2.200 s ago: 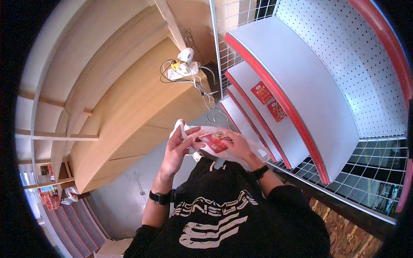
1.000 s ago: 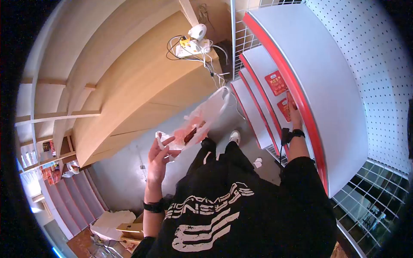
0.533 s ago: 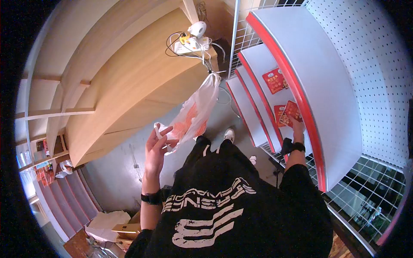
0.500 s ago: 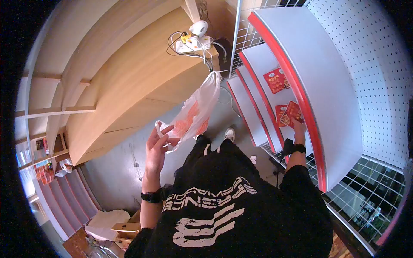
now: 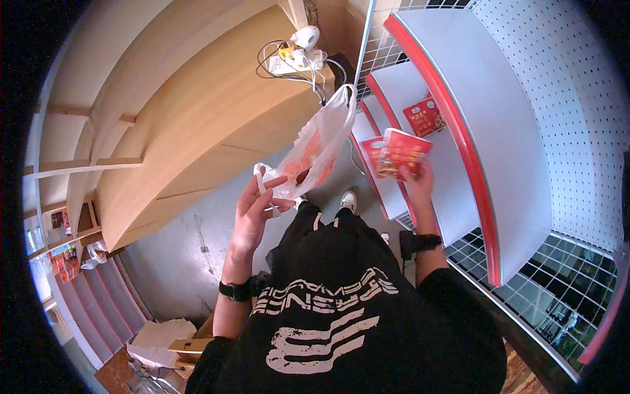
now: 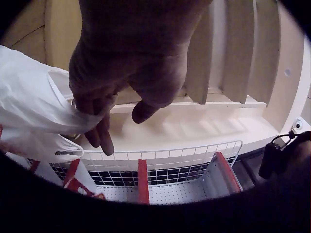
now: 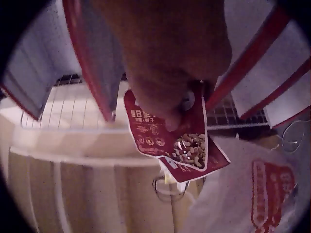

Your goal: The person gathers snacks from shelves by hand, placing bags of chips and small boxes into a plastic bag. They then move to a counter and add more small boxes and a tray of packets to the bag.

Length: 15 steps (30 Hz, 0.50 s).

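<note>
My left hand [image 5: 254, 207] holds a translucent white plastic bag [image 5: 314, 148] by a handle looped round its fingers. Reddish contents show through the film. In the left wrist view the bag [image 6: 26, 99] hangs beside the hand [image 6: 129, 73]. My right hand [image 5: 419, 187] pinches overlapping red packets [image 5: 405, 152] at their lower right edge, in the air between the shelves and the bag. The right wrist view shows a nut picture on the front packet [image 7: 163, 133], below the hand [image 7: 175, 58], with the bag [image 7: 233, 182] at lower right.
More red packets [image 5: 425, 116] lie on a white shelf [image 5: 489, 111] with red edging at the right. A wooden cabinet [image 5: 197, 125] stands at the left, with a power strip [image 5: 295, 62] and cables on its end. Boxes [image 5: 161, 341] sit at lower left.
My right hand has come away from the shelf, leftwards towards the bag, with packets that were lying there. My left hand and the bag have shifted slightly up and right.
</note>
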{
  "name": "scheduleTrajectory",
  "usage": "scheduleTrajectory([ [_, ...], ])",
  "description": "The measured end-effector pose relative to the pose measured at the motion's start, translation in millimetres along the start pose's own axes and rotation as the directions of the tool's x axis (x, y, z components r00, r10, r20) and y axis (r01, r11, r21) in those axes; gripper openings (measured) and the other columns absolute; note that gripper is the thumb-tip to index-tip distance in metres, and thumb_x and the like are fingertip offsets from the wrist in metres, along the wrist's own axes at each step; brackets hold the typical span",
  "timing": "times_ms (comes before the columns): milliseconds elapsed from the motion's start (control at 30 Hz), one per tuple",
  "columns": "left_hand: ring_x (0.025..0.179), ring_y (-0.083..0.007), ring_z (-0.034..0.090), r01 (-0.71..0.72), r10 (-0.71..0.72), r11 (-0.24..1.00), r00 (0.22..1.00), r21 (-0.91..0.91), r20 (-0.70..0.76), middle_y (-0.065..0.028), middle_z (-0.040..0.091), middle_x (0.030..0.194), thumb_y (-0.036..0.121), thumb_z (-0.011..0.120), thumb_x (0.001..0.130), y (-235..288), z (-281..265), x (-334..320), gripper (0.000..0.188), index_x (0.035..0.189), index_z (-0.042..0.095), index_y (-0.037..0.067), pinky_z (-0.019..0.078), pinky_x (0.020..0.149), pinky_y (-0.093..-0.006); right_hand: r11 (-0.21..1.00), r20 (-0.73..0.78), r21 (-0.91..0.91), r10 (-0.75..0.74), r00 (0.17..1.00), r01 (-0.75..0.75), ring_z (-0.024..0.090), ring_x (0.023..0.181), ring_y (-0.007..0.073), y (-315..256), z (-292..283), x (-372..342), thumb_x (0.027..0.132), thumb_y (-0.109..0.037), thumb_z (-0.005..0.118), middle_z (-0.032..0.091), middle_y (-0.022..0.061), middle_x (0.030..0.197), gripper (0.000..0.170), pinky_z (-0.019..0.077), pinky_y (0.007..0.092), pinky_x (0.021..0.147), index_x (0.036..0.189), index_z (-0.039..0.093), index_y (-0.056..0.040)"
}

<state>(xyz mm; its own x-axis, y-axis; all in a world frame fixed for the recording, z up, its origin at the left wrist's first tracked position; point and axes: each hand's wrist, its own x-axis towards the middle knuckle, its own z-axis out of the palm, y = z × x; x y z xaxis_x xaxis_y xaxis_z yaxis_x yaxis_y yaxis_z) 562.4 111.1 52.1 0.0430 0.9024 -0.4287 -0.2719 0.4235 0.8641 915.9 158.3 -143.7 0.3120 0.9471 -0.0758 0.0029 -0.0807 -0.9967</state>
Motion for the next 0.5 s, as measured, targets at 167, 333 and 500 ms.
scheduleTrajectory([
  [167, 0.087, -0.0235, 0.063, -0.019, 0.018, 0.999, 0.999, 0.030, 0.044, -0.0162, 0.046, 0.128, 0.020, 0.042, 0.093, 9.3, 16.0, 1.1, 0.058, 0.140, 0.013, 0.001, 0.0508, 0.076, -0.0340, 0.965, 0.507, -0.179, -0.079, 0.858, 0.194, 0.058, 0.089, 0.0164, -70.6, 96.7, -19.0, 0.074, -0.003, 0.067, 0.059, 0.0082, 0.096, 0.032, 0.0483, 0.0298, 0.075, 0.103, 0.053, -0.0010],
  [333, 0.091, -0.0254, 0.063, -0.040, 0.034, 0.997, 0.996, 0.072, 0.083, -0.0169, 0.042, 0.132, 0.019, 0.039, 0.095, 20.6, 22.0, -8.9, 0.056, 0.141, 0.012, 0.002, 0.0513, 0.075, -0.0324, 0.847, 0.751, -0.218, -0.172, 0.638, 0.485, 0.059, 0.089, 0.0264, -67.7, 142.4, -26.8, 0.070, 0.000, 0.065, 0.059, 0.0128, 0.098, 0.032, 0.0469, 0.0338, 0.080, 0.100, 0.055, -0.0026],
  [500, 0.093, -0.0262, 0.062, -0.059, 0.051, 0.997, 0.989, 0.053, 0.137, -0.0176, 0.040, 0.133, 0.017, 0.038, 0.095, 21.9, 29.8, -15.5, 0.055, 0.141, 0.011, 0.004, 0.0521, 0.074, -0.0315, 0.933, 0.869, -0.057, -0.129, 0.478, 0.356, 0.054, 0.104, 0.0335, -87.8, 160.9, -41.1, 0.067, 0.003, 0.062, 0.058, 0.0150, 0.109, 0.048, 0.0405, 0.0385, 0.093, 0.113, 0.053, -0.0069],
])
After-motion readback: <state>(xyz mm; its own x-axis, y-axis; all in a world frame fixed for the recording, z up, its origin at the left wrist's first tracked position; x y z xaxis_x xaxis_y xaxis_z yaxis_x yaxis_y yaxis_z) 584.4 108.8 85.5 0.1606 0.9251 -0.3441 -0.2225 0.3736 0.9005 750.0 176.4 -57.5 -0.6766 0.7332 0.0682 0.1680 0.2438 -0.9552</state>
